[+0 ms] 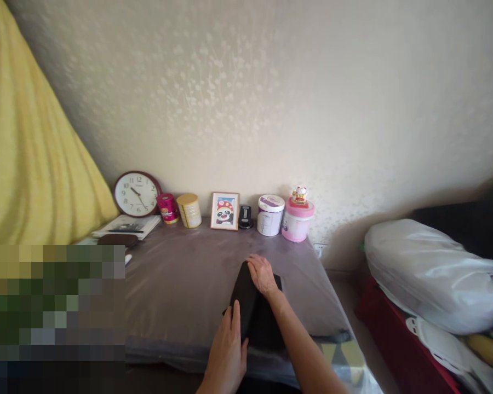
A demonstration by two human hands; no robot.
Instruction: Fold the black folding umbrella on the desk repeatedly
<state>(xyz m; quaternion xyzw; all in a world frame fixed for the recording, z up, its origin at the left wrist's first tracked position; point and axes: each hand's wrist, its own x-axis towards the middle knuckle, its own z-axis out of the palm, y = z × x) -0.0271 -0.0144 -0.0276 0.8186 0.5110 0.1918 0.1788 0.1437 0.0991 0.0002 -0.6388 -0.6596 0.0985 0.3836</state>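
Note:
A black, folded item [252, 312], flat and soft-looking, lies at the front of the grey covered table; I cannot tell its exact kind. Its left part is raised like a flap. My left hand [228, 342] grips its near left edge, fingers along the outer side and thumb toward the inside. Curled over the far top edge is my right hand [263, 273], whose forearm crosses above the item's right side and hides part of it.
Along the wall on the table [181, 295] stand a clock [136, 192], a magenta can [167, 209], a yellow can [189, 210], a framed panda picture [224, 210] and two tubs, a lucky-cat figure [299, 195] topping the pink tub [297, 224]. A white bag [435, 273] lies right.

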